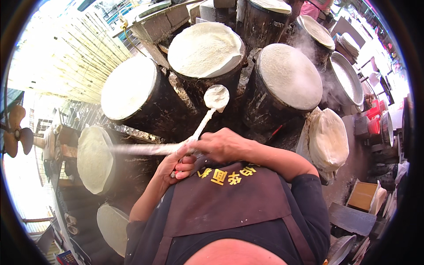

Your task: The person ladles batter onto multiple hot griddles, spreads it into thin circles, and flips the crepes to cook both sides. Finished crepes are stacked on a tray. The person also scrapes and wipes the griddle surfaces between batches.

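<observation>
My left hand is closed around the handle of a batter-coated ladle, whose round bowl points away from me between the dark drums. My right hand is closed on a long pale stick, smeared by motion, that reaches left across the ladle's handle. Its far end blurs in front of a drum's pale round top. Beyond the ladle stands a drum with a pale, batter-like sheet on top, its edge uneven. Drum tops at left and right flank it.
Steam rises by the right drums. A stack of pale round sheets stands right of my elbow. A wide metal pan lies farther right. Fan blades are at far left. Another pale round top sits near my left elbow.
</observation>
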The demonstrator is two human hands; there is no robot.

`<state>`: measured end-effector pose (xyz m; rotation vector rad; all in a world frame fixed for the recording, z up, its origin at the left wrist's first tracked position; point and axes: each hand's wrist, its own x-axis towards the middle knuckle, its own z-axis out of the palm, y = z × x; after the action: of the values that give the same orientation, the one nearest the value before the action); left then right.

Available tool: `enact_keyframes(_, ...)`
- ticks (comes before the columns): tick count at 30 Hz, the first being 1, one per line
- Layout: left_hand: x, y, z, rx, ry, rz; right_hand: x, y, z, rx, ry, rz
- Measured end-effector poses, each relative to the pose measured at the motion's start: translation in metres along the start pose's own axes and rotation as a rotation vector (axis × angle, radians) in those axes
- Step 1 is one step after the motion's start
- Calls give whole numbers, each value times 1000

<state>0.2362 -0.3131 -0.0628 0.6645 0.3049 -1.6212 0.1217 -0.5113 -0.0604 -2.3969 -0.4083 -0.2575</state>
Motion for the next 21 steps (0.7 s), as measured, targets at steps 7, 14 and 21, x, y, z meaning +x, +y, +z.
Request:
enact_keyframes(7, 3, 3, 2, -31, 46, 223, 36, 62, -15, 418, -37, 132)
enact_keyframes(14, 7, -1, 16, -172, 54, 442, 37, 276, -41, -640, 420, 214)
enact_keyframes(21, 20, -11, 20, -345, 7, 528, 66, 339, -81, -706, 302, -97)
